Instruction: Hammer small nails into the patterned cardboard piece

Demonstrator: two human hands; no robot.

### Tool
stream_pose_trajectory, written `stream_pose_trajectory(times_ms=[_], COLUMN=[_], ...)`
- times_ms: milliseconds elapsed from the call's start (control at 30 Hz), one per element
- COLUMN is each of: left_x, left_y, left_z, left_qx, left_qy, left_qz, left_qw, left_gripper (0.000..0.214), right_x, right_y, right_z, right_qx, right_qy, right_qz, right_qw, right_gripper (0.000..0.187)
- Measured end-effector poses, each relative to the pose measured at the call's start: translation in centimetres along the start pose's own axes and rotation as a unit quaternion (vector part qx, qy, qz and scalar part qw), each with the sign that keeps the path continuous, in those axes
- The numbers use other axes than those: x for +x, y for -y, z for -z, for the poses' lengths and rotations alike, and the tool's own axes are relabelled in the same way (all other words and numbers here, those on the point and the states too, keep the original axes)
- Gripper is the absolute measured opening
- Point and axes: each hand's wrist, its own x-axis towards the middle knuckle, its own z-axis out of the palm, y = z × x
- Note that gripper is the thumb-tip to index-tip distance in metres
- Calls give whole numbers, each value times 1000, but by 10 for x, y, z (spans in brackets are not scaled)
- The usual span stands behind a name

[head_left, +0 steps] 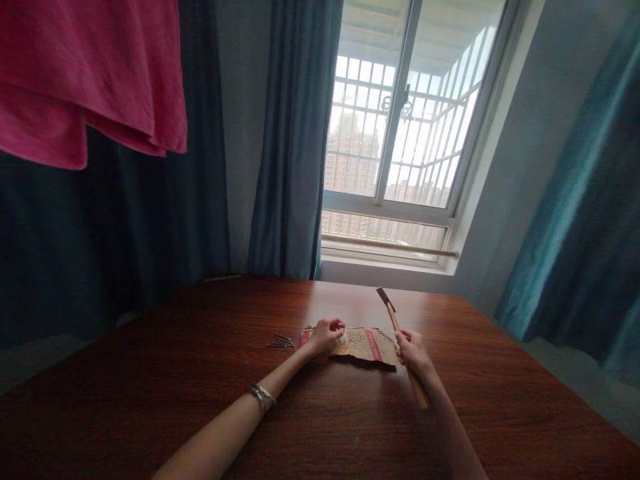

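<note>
My right hand (414, 352) grips a hammer (393, 317) by its wooden handle, with the dark head raised above the table and the butt end pointing back toward me. Over a tan, ragged-edged flat piece (359, 341), dotted with many small marks and crossed by pink bands, my left hand (327, 335) is closed in a pinch. A small shiny bit shows at its fingertips, too small to name. Several thin dark metal rods (283, 341), possibly nails or punches, lie loose to the left of the tan piece.
The brown wooden table (210, 373) spans the view below. Behind it are a barred window (395, 133) and blue curtains (295, 147). A pink cloth (100, 73) hangs at upper left. Another curtain (570, 200) is at right.
</note>
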Motion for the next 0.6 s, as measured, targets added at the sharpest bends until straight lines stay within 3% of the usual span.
stream_pose_trajectory(times_ms=[100, 167, 467, 600], left_x=[1, 1, 0, 1], left_y=[4, 5, 3, 5], left_z=[-2, -2, -1, -3], left_qx=[2, 1, 7, 20], left_qy=[-4, -6, -6, -12], left_qz=[-7, -9, -18, -22], left_qw=[1000, 1000, 1000, 999], left_gripper=[20, 20, 19, 19], right_x=[-6, -13, -38, -44], right_y=[16, 27, 47, 50], right_z=[-4, -8, -22, -25], right_qx=[228, 292, 259, 232], right_qy=[90, 135, 218, 217], right_qz=[-57, -84, -45, -50], right_qw=[968, 943, 940, 947], right_gripper=[27, 28, 22, 21])
